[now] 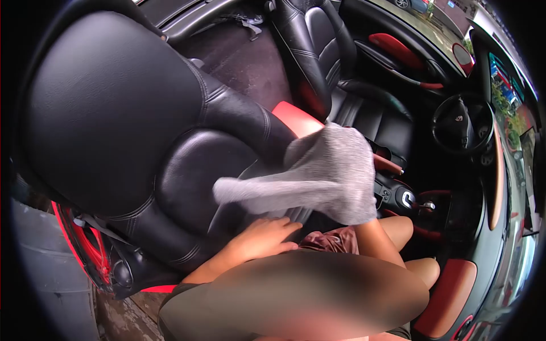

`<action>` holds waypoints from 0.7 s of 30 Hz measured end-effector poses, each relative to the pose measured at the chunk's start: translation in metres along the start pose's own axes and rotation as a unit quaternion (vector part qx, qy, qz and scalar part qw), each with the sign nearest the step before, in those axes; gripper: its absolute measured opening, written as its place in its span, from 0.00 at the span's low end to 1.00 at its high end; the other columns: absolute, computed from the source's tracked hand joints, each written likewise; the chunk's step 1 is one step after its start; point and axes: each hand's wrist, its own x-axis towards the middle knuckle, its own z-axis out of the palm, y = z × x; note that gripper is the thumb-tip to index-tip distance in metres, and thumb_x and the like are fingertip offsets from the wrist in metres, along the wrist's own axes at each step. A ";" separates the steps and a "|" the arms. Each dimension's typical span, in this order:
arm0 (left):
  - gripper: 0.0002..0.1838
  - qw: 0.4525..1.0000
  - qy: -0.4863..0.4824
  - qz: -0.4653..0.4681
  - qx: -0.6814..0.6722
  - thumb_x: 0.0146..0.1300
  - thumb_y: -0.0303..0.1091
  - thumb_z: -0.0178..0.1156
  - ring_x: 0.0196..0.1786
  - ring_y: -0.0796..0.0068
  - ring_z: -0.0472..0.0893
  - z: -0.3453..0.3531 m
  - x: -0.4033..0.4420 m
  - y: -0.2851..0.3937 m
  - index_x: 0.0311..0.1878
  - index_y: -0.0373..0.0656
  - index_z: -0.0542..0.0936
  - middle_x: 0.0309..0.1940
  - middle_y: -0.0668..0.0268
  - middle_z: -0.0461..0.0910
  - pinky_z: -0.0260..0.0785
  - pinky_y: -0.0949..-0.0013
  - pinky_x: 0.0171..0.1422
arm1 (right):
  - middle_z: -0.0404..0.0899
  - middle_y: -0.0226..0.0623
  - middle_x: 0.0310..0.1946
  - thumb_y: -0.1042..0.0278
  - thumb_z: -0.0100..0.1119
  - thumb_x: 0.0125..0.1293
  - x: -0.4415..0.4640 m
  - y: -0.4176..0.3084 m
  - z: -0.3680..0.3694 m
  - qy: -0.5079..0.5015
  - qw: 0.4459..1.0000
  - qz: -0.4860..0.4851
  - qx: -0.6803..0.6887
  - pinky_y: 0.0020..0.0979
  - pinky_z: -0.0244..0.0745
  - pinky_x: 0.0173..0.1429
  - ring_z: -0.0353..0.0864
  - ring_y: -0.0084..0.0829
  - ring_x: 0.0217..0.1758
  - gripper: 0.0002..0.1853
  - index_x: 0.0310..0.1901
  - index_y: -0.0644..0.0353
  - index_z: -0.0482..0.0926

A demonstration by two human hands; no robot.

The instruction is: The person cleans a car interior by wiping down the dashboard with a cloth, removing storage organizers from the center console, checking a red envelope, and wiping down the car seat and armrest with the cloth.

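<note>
A light grey cloth [333,176], blurred by motion, hangs above the middle of the car seat, with a long strip of it stretching left. My right forearm [380,243] runs up into the cloth, which hides my right hand and its fingers. Lower left of the cloth, my left hand [266,237] is over the black leather seat [205,165], empty and with its fingers apart. Beside it lies a crumpled dark reddish fabric [330,240].
Beyond the red centre console part [297,118] stands the other black seat [375,111]. A gear lever [427,206], a steering wheel [462,122] and a red-trimmed door [398,51] are to the right. Red seat-side trim [96,253] shows lower left.
</note>
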 end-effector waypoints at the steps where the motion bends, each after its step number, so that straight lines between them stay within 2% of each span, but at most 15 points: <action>1: 0.27 0.999 0.036 0.005 0.016 0.69 0.50 0.66 0.58 0.52 0.84 0.001 0.010 -0.002 0.65 0.44 0.80 0.52 0.59 0.83 0.76 0.51 0.62 | 0.81 0.38 0.57 0.65 0.66 0.63 -0.016 0.022 -0.019 0.015 0.998 0.033 -0.047 0.42 0.71 0.65 0.79 0.40 0.61 0.22 0.59 0.57 0.81; 3: 0.23 0.981 0.187 0.058 0.011 0.66 0.45 0.70 0.58 0.55 0.83 0.006 0.035 -0.017 0.60 0.45 0.83 0.50 0.60 0.83 0.73 0.51 0.65 | 0.80 0.38 0.59 0.67 0.66 0.63 -0.043 0.061 -0.051 0.052 0.992 0.071 -0.087 0.42 0.70 0.66 0.77 0.41 0.63 0.23 0.61 0.57 0.80; 4: 0.21 0.955 0.280 0.096 0.020 0.65 0.43 0.71 0.57 0.56 0.83 0.004 0.048 -0.023 0.58 0.45 0.84 0.49 0.60 0.83 0.72 0.50 0.65 | 0.78 0.36 0.64 0.66 0.67 0.63 -0.055 0.078 -0.059 0.080 0.994 0.059 -0.049 0.42 0.68 0.69 0.76 0.41 0.66 0.29 0.67 0.55 0.78; 6: 0.19 0.923 0.376 0.061 0.060 0.56 0.36 0.78 0.52 0.56 0.83 -0.015 0.064 -0.024 0.50 0.44 0.86 0.48 0.62 0.84 0.72 0.51 0.63 | 0.79 0.39 0.55 0.66 0.65 0.65 -0.067 0.104 -0.057 0.008 0.970 0.228 0.080 0.43 0.68 0.66 0.78 0.44 0.61 0.30 0.70 0.55 0.74; 7: 0.16 0.903 0.423 0.031 0.075 0.54 0.33 0.78 0.54 0.57 0.83 -0.026 0.071 -0.026 0.46 0.43 0.87 0.47 0.62 0.84 0.71 0.50 0.65 | 0.81 0.39 0.44 0.67 0.64 0.67 -0.024 0.086 -0.092 -0.119 0.964 0.222 -0.089 0.45 0.68 0.60 0.81 0.45 0.53 0.24 0.65 0.56 0.77; 9: 0.13 0.832 0.538 0.015 0.132 0.53 0.28 0.77 0.56 0.53 0.81 -0.054 0.093 -0.032 0.43 0.42 0.87 0.45 0.60 0.84 0.70 0.51 0.68 | 0.83 0.40 0.31 0.65 0.64 0.67 0.000 0.087 -0.108 -0.175 0.930 0.211 -0.245 0.47 0.70 0.50 0.84 0.47 0.43 0.16 0.55 0.58 0.80; 11: 0.12 0.751 0.627 0.017 0.205 0.55 0.27 0.75 0.58 0.52 0.80 -0.088 0.113 -0.041 0.43 0.41 0.86 0.47 0.59 0.83 0.70 0.49 0.67 | 0.80 0.43 0.31 0.61 0.67 0.66 -0.009 0.103 -0.089 -0.039 0.949 0.210 -0.231 0.50 0.71 0.41 0.82 0.47 0.38 0.12 0.44 0.59 0.79; 12: 0.11 0.702 0.671 0.005 0.239 0.57 0.30 0.75 0.59 0.51 0.80 -0.098 0.121 -0.055 0.43 0.43 0.86 0.48 0.59 0.83 0.68 0.49 0.67 | 0.79 0.43 0.35 0.61 0.67 0.67 -0.021 0.124 -0.074 0.014 0.960 0.217 -0.178 0.49 0.72 0.45 0.81 0.46 0.43 0.15 0.49 0.59 0.78; 13: 0.11 0.650 0.704 -0.040 0.283 0.58 0.33 0.74 0.59 0.50 0.80 -0.101 0.132 -0.059 0.43 0.44 0.86 0.49 0.59 0.83 0.65 0.49 0.68 | 0.79 0.43 0.40 0.62 0.68 0.67 -0.043 0.158 -0.050 0.037 0.964 0.262 -0.037 0.48 0.73 0.50 0.80 0.45 0.47 0.17 0.53 0.58 0.76; 14: 0.11 0.590 0.733 -0.085 0.328 0.59 0.35 0.74 0.59 0.50 0.80 -0.106 0.144 -0.065 0.43 0.45 0.86 0.50 0.59 0.83 0.63 0.49 0.68 | 0.78 0.43 0.45 0.62 0.68 0.68 -0.066 0.197 -0.022 0.073 0.940 0.310 0.124 0.47 0.74 0.54 0.80 0.44 0.51 0.20 0.58 0.58 0.75; 16: 0.11 0.568 0.731 -0.077 0.370 0.59 0.42 0.74 0.61 0.48 0.79 -0.110 0.162 -0.077 0.40 0.49 0.86 0.53 0.59 0.83 0.59 0.48 0.70 | 0.77 0.42 0.55 0.63 0.69 0.70 -0.106 0.266 0.035 0.140 0.806 0.365 0.444 0.44 0.76 0.62 0.78 0.42 0.60 0.27 0.66 0.57 0.72; 17: 0.11 0.574 0.714 -0.097 0.389 0.60 0.44 0.73 0.63 0.46 0.78 -0.108 0.161 -0.083 0.40 0.50 0.87 0.54 0.58 0.82 0.60 0.47 0.70 | 0.76 0.42 0.60 0.64 0.70 0.70 -0.111 0.291 0.064 0.165 0.727 0.361 0.560 0.43 0.77 0.66 0.77 0.41 0.64 0.30 0.71 0.57 0.71; 18: 0.11 0.591 0.715 -0.072 0.366 0.61 0.45 0.72 0.62 0.45 0.77 -0.101 0.153 -0.092 0.39 0.51 0.85 0.53 0.58 0.80 0.61 0.47 0.69 | 0.75 0.42 0.65 0.64 0.70 0.71 -0.110 0.312 0.092 0.172 0.667 0.340 0.640 0.42 0.78 0.70 0.76 0.39 0.68 0.34 0.75 0.56 0.69; 20: 0.08 0.643 0.697 0.019 0.316 0.61 0.40 0.66 0.59 0.48 0.74 -0.088 0.134 -0.107 0.37 0.53 0.78 0.48 0.59 0.78 0.62 0.45 0.68 | 0.77 0.43 0.63 0.64 0.69 0.70 -0.033 0.295 0.129 0.142 0.759 0.353 0.529 0.42 0.78 0.70 0.77 0.41 0.67 0.31 0.73 0.57 0.71; 21: 0.07 0.632 0.718 0.040 0.289 0.62 0.41 0.67 0.55 0.54 0.76 -0.098 0.133 -0.106 0.38 0.55 0.79 0.47 0.64 0.80 0.62 0.49 0.69 | 0.77 0.43 0.62 0.64 0.69 0.70 0.010 0.286 0.148 0.119 0.812 0.342 0.459 0.43 0.78 0.69 0.77 0.41 0.67 0.30 0.72 0.57 0.72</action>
